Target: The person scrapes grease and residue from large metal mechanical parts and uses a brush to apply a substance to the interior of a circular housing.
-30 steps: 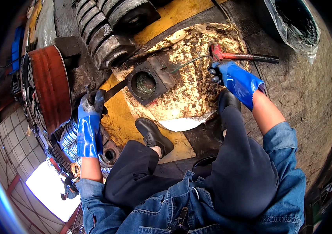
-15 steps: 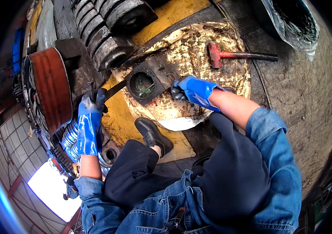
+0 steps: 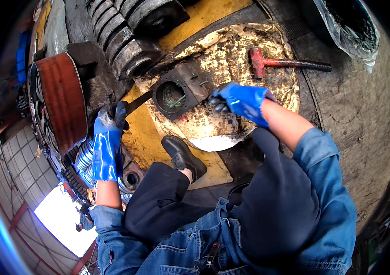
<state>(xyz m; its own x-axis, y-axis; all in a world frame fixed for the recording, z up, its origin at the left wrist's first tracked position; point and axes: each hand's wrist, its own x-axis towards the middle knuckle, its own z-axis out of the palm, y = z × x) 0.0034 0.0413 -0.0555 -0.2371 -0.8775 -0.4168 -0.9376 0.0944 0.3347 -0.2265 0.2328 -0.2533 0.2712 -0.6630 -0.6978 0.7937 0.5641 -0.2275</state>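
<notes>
My left hand (image 3: 108, 137), in a blue glove, grips the lower end of a dark flat bar (image 3: 137, 101) that runs up toward a square black metal plate with a round hole (image 3: 176, 94). My right hand (image 3: 238, 98), also blue-gloved, hovers at the plate's right edge with its dark fingertips curled; I see nothing in it. The plate lies on a greasy, stained sheet of paper (image 3: 231, 50). A hammer with a red head (image 3: 259, 62) lies on the sheet behind my right hand, not touching it.
A rusty red drum (image 3: 62, 101) and stacked grey pulley discs (image 3: 135, 32) stand at the left and back. Coiled springs (image 3: 82, 158) lie by my left forearm. My black shoe (image 3: 181, 156) rests on the yellow floor. A plastic-lined bin (image 3: 350, 23) stands at the back right.
My right hand has moved left from beside the hammer to the right edge of the square plate. The hammer stays on the sheet. My left hand has kept its grip on the bar.
</notes>
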